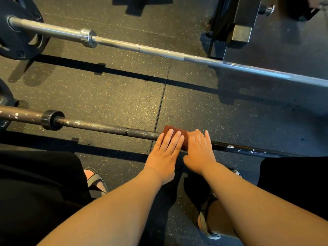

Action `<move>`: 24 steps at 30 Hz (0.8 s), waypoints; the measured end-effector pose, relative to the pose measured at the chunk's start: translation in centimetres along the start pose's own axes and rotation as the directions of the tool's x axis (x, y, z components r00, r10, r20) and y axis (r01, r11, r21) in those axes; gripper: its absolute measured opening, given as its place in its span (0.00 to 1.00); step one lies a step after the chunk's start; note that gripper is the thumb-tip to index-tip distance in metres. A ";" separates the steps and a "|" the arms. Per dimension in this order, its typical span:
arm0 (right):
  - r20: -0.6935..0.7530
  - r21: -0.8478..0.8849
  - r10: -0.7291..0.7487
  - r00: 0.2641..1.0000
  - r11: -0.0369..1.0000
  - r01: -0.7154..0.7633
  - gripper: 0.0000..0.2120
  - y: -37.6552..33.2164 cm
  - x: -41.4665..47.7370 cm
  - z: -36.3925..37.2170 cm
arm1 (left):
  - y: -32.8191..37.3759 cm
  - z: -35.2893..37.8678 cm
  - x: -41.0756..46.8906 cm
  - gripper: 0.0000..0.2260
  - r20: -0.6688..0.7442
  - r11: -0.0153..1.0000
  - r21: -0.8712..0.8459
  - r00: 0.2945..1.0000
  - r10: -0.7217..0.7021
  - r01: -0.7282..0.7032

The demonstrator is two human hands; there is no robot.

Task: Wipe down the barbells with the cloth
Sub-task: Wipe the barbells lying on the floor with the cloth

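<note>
Maroon cloth (185, 143) sits on the near black knurled barbell (106, 127), mostly hidden under the left hand (164, 153) and right hand (199, 151). Grip's wide on both, fingers flat and straight. Bar's right end is cut off.
</note>
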State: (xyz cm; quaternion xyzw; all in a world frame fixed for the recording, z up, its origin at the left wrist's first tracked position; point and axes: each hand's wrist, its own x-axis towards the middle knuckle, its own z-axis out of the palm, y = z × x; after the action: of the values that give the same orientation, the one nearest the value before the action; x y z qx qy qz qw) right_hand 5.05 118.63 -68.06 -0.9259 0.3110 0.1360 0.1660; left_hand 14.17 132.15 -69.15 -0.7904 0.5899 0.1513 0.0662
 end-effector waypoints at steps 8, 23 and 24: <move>-0.001 -0.021 0.039 0.999 0.999 -0.039 0.40 -0.2 0.2 0.4 | 0.2 -2.6 4.3 0.35 -0.039 0.986 -0.120 0.992 -0.117 0.111; 0.062 -0.081 0.059 0.996 0.995 -0.054 0.43 -0.5 0.4 0.0 | -0.9 -3.1 4.9 0.34 -0.006 0.992 -0.119 0.999 -0.044 0.043; 0.056 -0.073 0.054 0.997 0.996 -0.050 0.44 -0.6 0.3 -0.1 | -0.8 -2.7 3.9 0.39 -0.011 0.996 -0.084 1.000 -0.028 0.027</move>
State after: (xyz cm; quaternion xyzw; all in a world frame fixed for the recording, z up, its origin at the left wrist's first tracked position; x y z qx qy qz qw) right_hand 5.66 118.84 -67.99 -0.9185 0.3250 0.1782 0.1379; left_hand 16.36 128.11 -67.89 -0.8014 0.5727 0.1700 0.0315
